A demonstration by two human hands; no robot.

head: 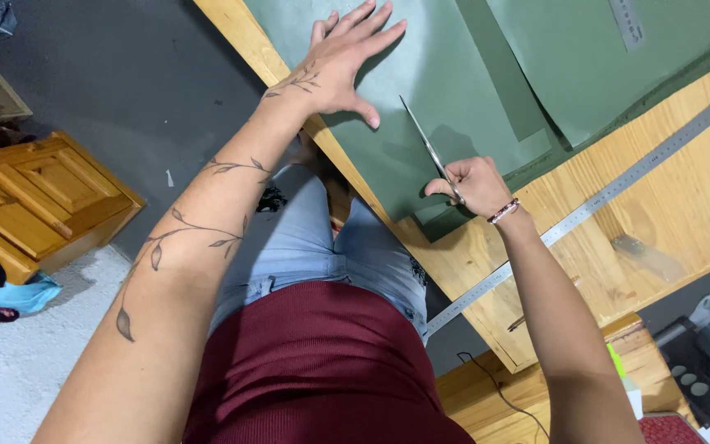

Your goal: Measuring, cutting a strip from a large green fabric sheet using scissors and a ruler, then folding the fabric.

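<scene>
Green sheet [445, 90]: a smooth, matte, dull green sheet is seen spread flat across the near corner of the wooden table [684, 205], its lower edge lying just inside the table's front edge.
Scissors [427, 144]: slim metal blades are pointed away from the body, laid over the green sheet near its lower edge.
Right hand [474, 185]: it is clenched around the scissors' handles, at the sheet's lower edge; a beaded bracelet is worn at the wrist.
Left hand [343, 62]: it is pressed flat on the green sheet, fingers spread, released of any object, to the left of the blades.
Second sheet [618, 57]: a similar green piece is overlapped on the far right of the first.
Steel ruler [601, 197]: a long, thin metal strip is laid diagonally on bare wood, right of the green sheet.
Open room: bare pale wood is left right of the sheet, beyond the ruler.
</scene>
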